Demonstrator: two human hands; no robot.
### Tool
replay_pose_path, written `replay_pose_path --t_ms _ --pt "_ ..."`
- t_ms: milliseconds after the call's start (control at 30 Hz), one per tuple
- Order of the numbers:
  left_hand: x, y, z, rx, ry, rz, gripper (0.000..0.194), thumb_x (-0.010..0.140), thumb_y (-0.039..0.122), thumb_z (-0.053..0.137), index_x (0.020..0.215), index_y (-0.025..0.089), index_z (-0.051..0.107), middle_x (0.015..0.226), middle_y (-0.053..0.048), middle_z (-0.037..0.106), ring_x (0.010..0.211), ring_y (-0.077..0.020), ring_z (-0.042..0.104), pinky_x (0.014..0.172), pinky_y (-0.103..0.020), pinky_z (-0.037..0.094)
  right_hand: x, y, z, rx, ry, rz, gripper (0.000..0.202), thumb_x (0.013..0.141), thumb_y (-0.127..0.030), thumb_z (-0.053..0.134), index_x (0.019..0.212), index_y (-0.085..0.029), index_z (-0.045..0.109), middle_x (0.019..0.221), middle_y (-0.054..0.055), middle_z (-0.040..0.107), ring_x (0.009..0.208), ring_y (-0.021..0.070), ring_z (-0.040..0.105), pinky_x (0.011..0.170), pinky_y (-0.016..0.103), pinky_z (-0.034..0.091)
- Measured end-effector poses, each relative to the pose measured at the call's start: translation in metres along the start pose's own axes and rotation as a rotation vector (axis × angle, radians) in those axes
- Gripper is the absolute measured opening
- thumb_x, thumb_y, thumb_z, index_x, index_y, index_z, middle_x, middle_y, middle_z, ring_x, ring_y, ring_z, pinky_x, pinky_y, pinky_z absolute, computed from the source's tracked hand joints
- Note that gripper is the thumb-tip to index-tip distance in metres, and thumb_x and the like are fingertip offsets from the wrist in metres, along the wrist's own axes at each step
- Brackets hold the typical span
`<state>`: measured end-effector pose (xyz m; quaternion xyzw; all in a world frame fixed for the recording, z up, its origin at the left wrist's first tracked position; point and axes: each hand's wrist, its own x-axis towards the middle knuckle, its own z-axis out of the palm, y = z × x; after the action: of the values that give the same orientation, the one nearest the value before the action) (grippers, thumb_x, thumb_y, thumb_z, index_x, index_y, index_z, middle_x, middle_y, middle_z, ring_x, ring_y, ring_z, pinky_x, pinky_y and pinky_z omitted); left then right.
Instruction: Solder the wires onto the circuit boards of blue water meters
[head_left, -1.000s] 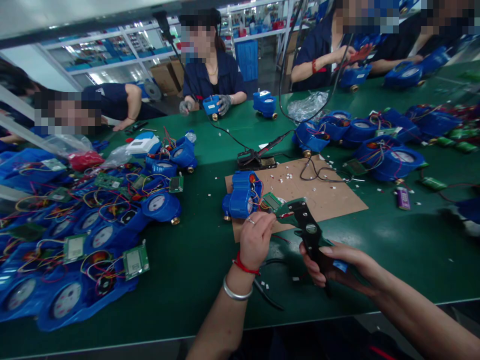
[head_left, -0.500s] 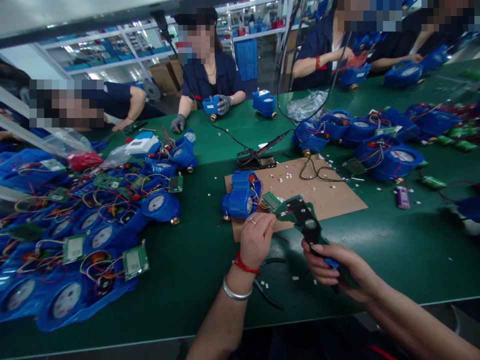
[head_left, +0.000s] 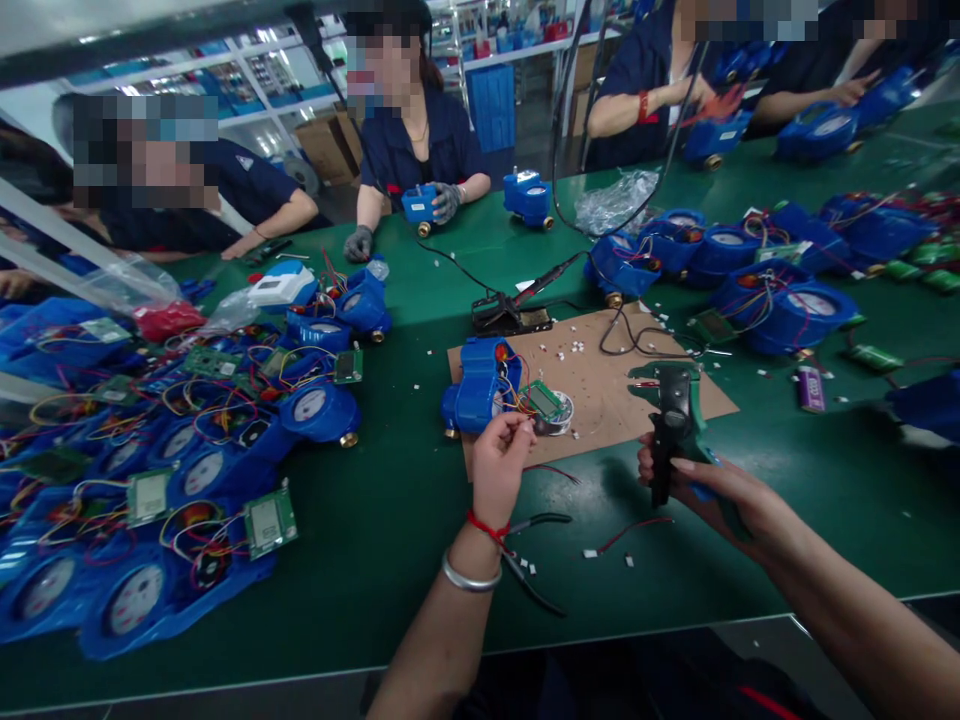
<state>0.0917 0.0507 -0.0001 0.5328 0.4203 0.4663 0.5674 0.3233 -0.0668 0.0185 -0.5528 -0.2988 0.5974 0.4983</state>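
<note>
My left hand (head_left: pixel 501 458), with a red cord and a silver bangle at the wrist, is closed in a pinch on a thin wire, mostly hidden by the fingers. Just beyond the fingertips lies a green circuit board (head_left: pixel 543 400) with a small display, partly over a round white piece (head_left: pixel 562 418). Coloured wires join the board to a blue water meter (head_left: pixel 480 385) standing to its left. Off to the right, my right hand (head_left: pixel 705 490) grips a wire stripper (head_left: pixel 673 410) by its handles. Its jaws point up and left, apart from the wire.
A brown cardboard sheet (head_left: pixel 622 370) lies under the work, scattered with white bits. Behind it is a soldering iron stand (head_left: pixel 510 315). Many blue meters (head_left: pixel 202 470) crowd the left; more (head_left: pixel 802 305) stand at right. Loose cable pieces (head_left: pixel 540 590) lie in front. Co-workers sit opposite.
The wire stripper has moved right, away from my left fingertips, and turned more upright. My left hand stays near the board, fingers still pinched. A short red-black wire now shows on the table.
</note>
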Motion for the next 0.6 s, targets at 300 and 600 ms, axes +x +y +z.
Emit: replay_pose_path --t_ms 300,600 --pt "0.0 -0.011 0.001 0.191 0.013 0.078 0.014 0.087 0.026 0.052 0.097 0.017 0.055 0.077 -0.001 0.058 0.069 -0.0112 0.055 0.064 -0.021 0.042 0.046 0.019 -0.049 -1.363 0.511 -0.316 0.066 0.077 -0.046 0.058 0.13 -0.009 0.045 0.121 0.021 0.054 0.111 0.0383 0.051 0.095 0.054 0.039" --pt "0.001 -0.02 0.013 0.514 0.04 0.21 0.006 0.083 0.016 0.051 0.087 0.018 0.055 0.072 0.002 0.053 0.065 -0.0108 0.051 0.059 -0.021 0.04 0.085 -0.015 0.041 -1.075 -0.03 -0.798 0.05 0.089 -0.029 0.05 0.137 -0.023 0.038 0.14 0.01 0.043 0.13 0.0245 0.039 0.109 0.045 0.033"
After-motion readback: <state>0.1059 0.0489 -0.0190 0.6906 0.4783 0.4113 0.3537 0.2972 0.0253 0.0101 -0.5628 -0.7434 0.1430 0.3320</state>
